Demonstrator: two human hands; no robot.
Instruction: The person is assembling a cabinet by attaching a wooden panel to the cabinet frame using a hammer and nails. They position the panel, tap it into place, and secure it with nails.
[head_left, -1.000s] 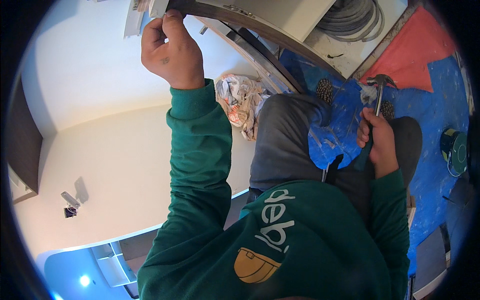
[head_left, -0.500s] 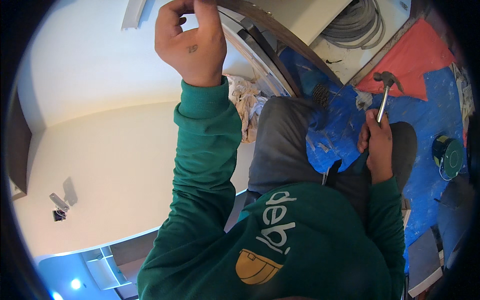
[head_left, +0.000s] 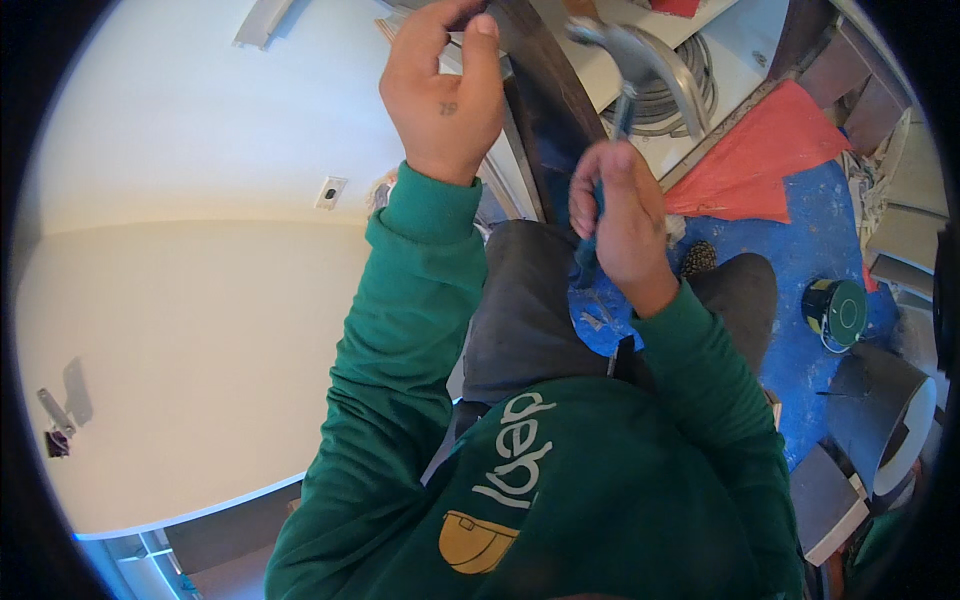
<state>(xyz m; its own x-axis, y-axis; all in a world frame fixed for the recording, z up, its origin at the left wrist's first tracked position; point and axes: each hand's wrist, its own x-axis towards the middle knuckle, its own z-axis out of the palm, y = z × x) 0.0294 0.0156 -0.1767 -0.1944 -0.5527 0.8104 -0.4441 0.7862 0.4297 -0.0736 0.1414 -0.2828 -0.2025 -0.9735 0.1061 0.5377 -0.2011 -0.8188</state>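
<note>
Head view. The right hand (head_left: 625, 210), fingers closed around its handle, has brought the claw hammer (head_left: 648, 62) up and leftward from beside the right knee; the head now shows in front of the grey coiled hose (head_left: 656, 114). The left hand (head_left: 445, 105) has moved rightward along the dark board (head_left: 545, 65), thumb and fingers bent together (whether they pinch anything cannot be told). Tool and left hand are thus nearer each other, apparently bringing both hands to the board.

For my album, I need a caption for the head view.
Right hand grips a hammer, left hand near a dark board.
</note>
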